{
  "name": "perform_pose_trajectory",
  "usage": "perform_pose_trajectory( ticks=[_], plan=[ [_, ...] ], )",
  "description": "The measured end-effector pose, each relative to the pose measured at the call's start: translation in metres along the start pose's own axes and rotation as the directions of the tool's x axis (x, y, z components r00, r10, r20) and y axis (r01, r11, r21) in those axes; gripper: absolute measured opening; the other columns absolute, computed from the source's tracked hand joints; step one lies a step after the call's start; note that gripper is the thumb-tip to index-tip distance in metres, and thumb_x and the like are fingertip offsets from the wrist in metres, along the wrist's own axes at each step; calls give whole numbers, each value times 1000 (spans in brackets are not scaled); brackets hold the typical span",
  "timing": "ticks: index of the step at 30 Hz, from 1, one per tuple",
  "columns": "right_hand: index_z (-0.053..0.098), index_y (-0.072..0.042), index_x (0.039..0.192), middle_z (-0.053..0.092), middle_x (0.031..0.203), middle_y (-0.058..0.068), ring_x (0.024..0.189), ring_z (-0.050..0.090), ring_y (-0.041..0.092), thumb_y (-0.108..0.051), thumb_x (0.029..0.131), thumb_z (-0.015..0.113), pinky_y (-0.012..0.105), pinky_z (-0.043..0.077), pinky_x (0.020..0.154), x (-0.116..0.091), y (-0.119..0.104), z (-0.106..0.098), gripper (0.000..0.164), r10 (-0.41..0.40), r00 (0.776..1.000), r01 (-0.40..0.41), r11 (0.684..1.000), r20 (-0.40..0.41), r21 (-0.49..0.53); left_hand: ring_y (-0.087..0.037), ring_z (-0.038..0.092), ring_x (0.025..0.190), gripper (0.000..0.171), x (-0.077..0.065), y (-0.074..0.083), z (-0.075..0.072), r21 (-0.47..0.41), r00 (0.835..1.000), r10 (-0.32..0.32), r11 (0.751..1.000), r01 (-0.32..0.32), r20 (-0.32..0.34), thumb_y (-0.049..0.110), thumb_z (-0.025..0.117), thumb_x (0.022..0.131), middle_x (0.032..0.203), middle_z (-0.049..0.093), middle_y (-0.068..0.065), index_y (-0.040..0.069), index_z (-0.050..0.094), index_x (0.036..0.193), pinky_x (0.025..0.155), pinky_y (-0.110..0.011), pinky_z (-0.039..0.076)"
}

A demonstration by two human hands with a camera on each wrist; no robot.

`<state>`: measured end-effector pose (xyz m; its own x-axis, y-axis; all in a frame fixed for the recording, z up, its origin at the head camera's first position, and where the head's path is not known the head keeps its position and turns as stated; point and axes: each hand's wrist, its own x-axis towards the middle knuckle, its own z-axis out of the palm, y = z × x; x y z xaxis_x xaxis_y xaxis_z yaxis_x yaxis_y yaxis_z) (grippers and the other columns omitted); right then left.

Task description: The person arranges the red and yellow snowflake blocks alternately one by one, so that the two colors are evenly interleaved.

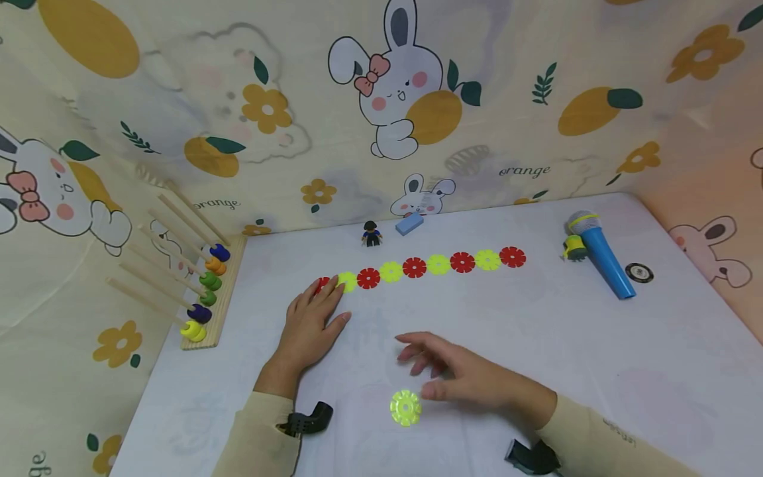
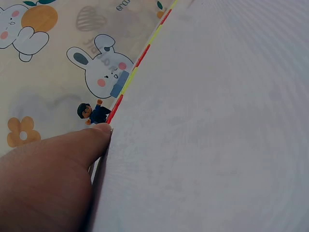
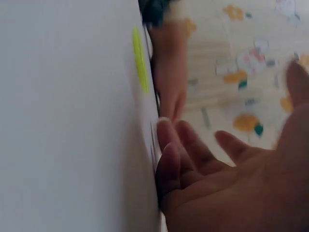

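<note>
My left hand lies flat with fingers stretched out, its fingertips on the left end of a row of alternating red and yellow-green notched discs. Under those fingertips, a red disc and a yellow-green disc are partly covered. The row runs on to the right as far as a red disc. My right hand hovers over the table with loosely bent fingers and holds nothing. Just left of its thumb, a single yellow-green disc lies on the table near me; it also shows in the right wrist view.
Behind the row stand a small toy figure and a blue block. At left is a wooden peg rack with coloured beads. A blue toy microphone, a small yellow-green toy and a black round piece lie at right.
</note>
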<state>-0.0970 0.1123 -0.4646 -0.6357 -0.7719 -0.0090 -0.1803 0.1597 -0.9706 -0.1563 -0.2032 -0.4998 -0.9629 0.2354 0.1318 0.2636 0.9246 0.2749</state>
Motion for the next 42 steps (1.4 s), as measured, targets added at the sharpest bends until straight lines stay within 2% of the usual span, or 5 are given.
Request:
perform_pose_trajectory(
  ticks=[9, 17, 24, 29, 42],
  plan=[
    [59, -27, 123, 50, 118, -15, 112, 43, 6, -29, 84, 75, 29, 43, 92, -1, -3, 25, 43, -13, 999, 34, 895, 50, -444, -26, 14, 142, 63, 0, 0, 0, 0, 1000, 11, 1000, -11, -11, 53, 52, 92, 155, 27, 6, 27, 39, 148, 109, -52, 11],
    [59, -28, 104, 60, 89, -10, 81, 56, 12, -18, 90, 68, 26, 49, 70, -1, -4, 16, 20, 52, 997, -62, 975, -53, -214, -26, 13, 142, 64, 0, -1, 1, 1, 1000, 10, 1000, -10, -8, 53, 52, 92, 155, 26, 6, 26, 38, 148, 109, -53, 10],
    [59, -29, 112, 62, 90, -3, 79, 60, 18, -23, 91, 68, 31, 53, 67, -3, 2, -17, 23, 136, 956, -172, 978, -260, -120, -27, 13, 142, 64, -1, -2, 2, -6, 1000, 9, 1000, -9, -8, 54, 51, 93, 155, 26, 6, 27, 38, 148, 108, -55, 12],
    [59, -26, 116, 61, 97, 1, 82, 61, 23, -17, 91, 67, 33, 54, 69, -12, 15, -57, 28, 147, 877, -217, 971, -457, -104, -26, 12, 143, 64, -1, -1, 3, -4, 1000, 3, 1000, -3, -5, 55, 51, 92, 155, 26, 7, 27, 37, 149, 108, -55, 12],
    [51, -14, 133, 50, 116, 10, 100, 51, 28, -29, 99, 52, 17, 49, 68, -65, 47, -153, 37, 202, 547, -504, 854, -813, -127, -26, 13, 142, 63, 0, -1, 2, -1, 1000, 10, 1000, -10, -16, 53, 52, 92, 155, 27, 6, 27, 39, 148, 109, -53, 10]
  ],
)
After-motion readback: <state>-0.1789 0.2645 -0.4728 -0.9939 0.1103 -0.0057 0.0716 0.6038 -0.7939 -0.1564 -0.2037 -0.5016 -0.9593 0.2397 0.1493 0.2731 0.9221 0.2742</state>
